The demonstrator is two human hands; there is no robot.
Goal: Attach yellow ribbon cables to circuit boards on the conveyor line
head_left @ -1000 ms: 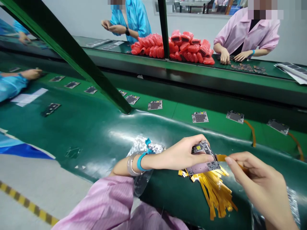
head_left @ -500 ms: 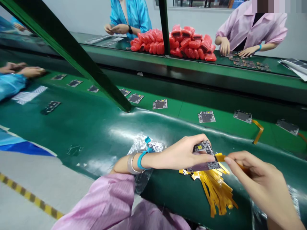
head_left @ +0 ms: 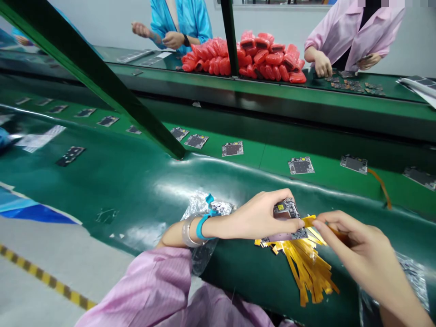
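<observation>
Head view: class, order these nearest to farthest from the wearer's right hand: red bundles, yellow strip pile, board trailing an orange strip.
1. Yellow strip pile: on the near table, left.
2. Board trailing orange strip: ahead, on the belt.
3. Red bundles: on the far bench.

Worn items, left arm: your sleeve (head_left: pixel 150 284) is pink with fine, closely spaced stripes, loose and creased, ending short of the wrist. Beyond its edge you wear a pale, translucent, glossy bangle (head_left: pixel 186 232) and, nearer your left hand (head_left: pixel 260 217), a narrow teal band (head_left: pixel 200 228) with a projecting tab (head_left: pixel 209 199) of matching colour. More pink cloth (head_left: pixel 218 305) covers your body in soft folds.
</observation>
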